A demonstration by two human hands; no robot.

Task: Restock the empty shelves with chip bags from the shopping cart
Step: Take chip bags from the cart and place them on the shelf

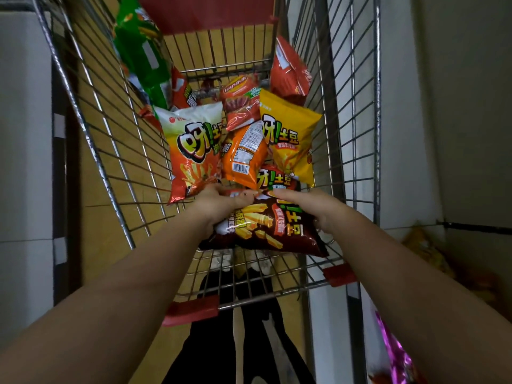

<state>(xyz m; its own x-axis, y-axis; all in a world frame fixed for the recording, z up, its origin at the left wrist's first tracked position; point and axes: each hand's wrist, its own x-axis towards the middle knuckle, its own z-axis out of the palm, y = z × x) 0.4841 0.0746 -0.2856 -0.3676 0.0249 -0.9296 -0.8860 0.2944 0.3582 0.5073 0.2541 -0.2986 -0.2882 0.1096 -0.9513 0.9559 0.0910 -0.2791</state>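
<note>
While the left hand [221,202] and right hand [310,206] both grip one dark brown chip bag [263,231] at the cart's [110,151] six o'clock end, lift it straight up, gently. Past it, toward twelve o'clock, lie two yellow or orange-white bags, one orange, several red, one green.

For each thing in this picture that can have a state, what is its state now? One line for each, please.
dark brown chip bag: sealed, held by both hands over the cart's near end
left hand: grip closed on the bag's top left edge
right hand: grip closed on the bag's right side
shopping cart: still loaded with bags
white-and-orange bag: sealed, lying face up
yellow bag: sealed, face up
orange bag: back side up, barcode showing
green bag: leaning on the cart's left wall
</note>
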